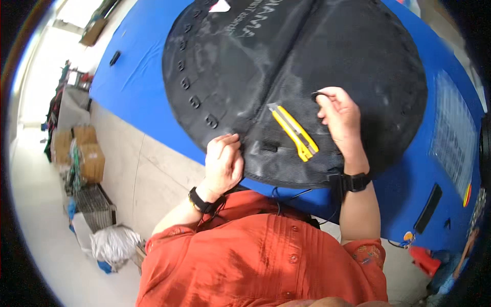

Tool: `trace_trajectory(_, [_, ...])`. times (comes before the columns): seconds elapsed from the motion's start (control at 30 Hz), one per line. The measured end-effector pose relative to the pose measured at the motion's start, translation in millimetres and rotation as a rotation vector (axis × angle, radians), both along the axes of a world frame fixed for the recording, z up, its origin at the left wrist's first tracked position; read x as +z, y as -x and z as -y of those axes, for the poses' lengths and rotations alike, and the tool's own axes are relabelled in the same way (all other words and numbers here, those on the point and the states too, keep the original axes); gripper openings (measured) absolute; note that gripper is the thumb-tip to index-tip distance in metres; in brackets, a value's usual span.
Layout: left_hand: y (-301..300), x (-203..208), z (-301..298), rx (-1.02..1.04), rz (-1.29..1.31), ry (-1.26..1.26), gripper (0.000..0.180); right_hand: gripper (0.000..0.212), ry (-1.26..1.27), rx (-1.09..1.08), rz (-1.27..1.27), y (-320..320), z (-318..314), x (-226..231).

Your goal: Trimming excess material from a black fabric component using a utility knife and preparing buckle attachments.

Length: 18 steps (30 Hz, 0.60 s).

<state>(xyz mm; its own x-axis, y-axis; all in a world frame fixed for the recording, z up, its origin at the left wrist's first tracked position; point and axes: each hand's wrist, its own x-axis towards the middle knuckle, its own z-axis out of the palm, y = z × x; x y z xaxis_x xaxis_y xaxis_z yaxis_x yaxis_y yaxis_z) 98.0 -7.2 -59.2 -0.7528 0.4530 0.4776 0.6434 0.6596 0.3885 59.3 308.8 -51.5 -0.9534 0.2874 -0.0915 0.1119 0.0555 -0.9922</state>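
A large round black mesh fabric piece (pixel 317 56) lies spread on a blue table (pixel 138 87). My left hand (pixel 225 161) presses on its near edge, fingers curled on the fabric by a small black loop. My right hand (pixel 340 117) pinches a small black loop of strap above the fabric, right of the centre seam. A yellow utility knife (pixel 295 132) rests on the fabric between my hands, held by neither. A row of black strap loops (pixel 194 101) runs along the left rim of the fabric.
Cardboard boxes (pixel 84 151), a wire basket (pixel 94 202) and white bags (pixel 112 243) stand on the pale floor at the left. A black flat bar (pixel 428 207) and small coloured items lie at the blue table's right end. A grey mesh panel (pixel 455 138) lies at the right.
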Motion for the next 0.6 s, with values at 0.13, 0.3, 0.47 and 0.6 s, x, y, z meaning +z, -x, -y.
trace_trajectory(0.13, [6,7,15,-0.059,0.026,0.018,0.024,0.015,0.023,0.022,-0.051,-1,-1,-5])
trace_trajectory(0.3, [11,16,41,-0.28,0.098,0.148,0.039,0.015,-0.018,0.032,-0.063,-4,-3,-4])
trace_trajectory(0.47, [13,5,42,-0.28,0.009,0.151,0.042,0.015,-0.045,0.05,-0.059,-4,-1,-3])
trace_trajectory(0.6, [17,6,40,-0.276,0.001,0.118,0.041,0.016,-0.152,0.033,-0.071,-5,-4,-4])
